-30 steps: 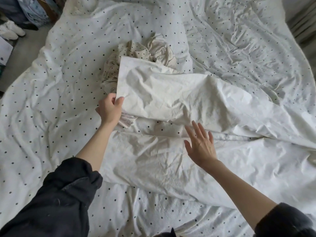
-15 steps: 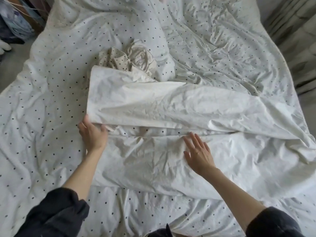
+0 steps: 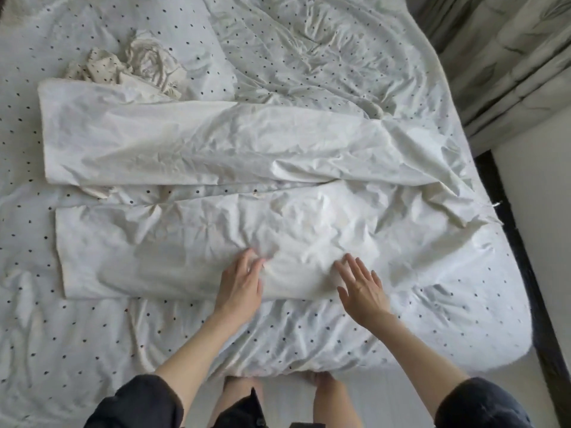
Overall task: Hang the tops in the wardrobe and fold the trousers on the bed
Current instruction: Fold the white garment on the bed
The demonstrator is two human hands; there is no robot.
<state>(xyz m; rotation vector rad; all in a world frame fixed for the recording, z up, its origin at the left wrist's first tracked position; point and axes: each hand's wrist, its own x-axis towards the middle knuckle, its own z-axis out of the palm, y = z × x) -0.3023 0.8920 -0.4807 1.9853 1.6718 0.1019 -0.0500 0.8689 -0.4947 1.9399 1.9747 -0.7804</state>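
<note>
Two legs of the white trousers (image 3: 247, 156) lie spread sideways across the bed (image 3: 340, 50), hems left, waist right near the bed's edge. Landmark: the trousers.

- Behind their left hems: a crumpled dotted garment (image 3: 123, 66), partly tucked under the far leg. Top or trousers, cannot tell.
- On the near leg, mid-length: left hand (image 3: 239, 285), fingers bent and bunching a little cloth at the tips; whether it truly pinches is unclear.
- Just right of it: right hand (image 3: 360, 288), fingers straight and spread, flat on or just above the same leg; blurred, contact uncertain.

Step, as I judge it: flattening the trousers before the first fold; no fold made yet. The next move likely calls for bringing one leg over the other with seams matched, creases pressed out first.

Hard to read: white on white hides the near leg's edges; the waist droops off the bed's right side; the wardrobe is out of view.
</note>
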